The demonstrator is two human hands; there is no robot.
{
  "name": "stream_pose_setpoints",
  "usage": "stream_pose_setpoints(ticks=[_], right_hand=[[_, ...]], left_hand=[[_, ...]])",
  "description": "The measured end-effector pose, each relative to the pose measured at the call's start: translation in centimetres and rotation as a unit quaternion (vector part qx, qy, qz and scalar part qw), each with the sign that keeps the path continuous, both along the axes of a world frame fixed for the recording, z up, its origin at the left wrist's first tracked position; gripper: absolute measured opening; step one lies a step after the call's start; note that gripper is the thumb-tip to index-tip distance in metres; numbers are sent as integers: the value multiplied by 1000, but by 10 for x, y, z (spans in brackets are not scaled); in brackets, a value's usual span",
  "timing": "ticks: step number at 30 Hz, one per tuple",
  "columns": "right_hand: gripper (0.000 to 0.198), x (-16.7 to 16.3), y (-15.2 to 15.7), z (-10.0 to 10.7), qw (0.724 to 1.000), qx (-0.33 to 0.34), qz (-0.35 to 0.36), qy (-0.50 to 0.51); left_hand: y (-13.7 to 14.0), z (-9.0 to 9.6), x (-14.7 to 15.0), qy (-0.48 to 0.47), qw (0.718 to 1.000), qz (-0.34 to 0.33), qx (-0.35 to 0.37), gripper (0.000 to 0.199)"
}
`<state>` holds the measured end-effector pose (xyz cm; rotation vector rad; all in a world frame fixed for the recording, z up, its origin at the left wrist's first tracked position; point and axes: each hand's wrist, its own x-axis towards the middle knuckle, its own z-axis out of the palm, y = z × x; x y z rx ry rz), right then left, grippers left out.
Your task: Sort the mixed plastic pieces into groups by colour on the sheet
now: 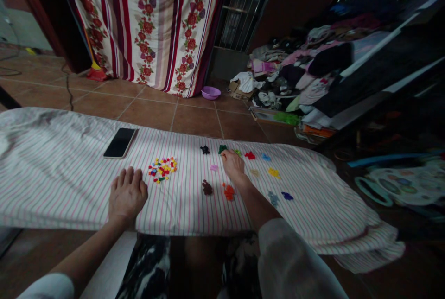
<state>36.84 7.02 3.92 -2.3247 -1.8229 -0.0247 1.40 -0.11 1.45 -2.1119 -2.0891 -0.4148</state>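
My left hand lies flat on the striped cloth, fingers stretched out, just left of a mixed pile of small coloured pieces. My right hand reaches to the far side, its fingers pinched together at the edge of a dark green pile. Whatever its fingertips may hold is hidden. Sorted by colour around it are small piles: black, pink, brown, orange, light green and red. Farther right are yellow, light blue and dark blue ones.
A phone rests on the cloth at the left. Beyond the table are a purple basin on the tiled floor, a flowered curtain, a broom and a heap of clothes.
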Motion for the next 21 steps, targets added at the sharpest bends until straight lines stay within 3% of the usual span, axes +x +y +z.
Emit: stream_pose_setpoints(ticks=[11, 16, 21], right_hand=[[31, -4, -6, -2, 998, 46, 46, 13], [30, -36, -3, 3, 991, 72, 106, 25], [28, -86, 1, 4, 975, 51, 211, 55]], left_hand=[[1, -1, -1, -22, 1000, 8, -4, 48], [1, 0, 0, -14, 1000, 9, -7, 47], [2, -4, -1, -17, 1000, 6, 5, 47]])
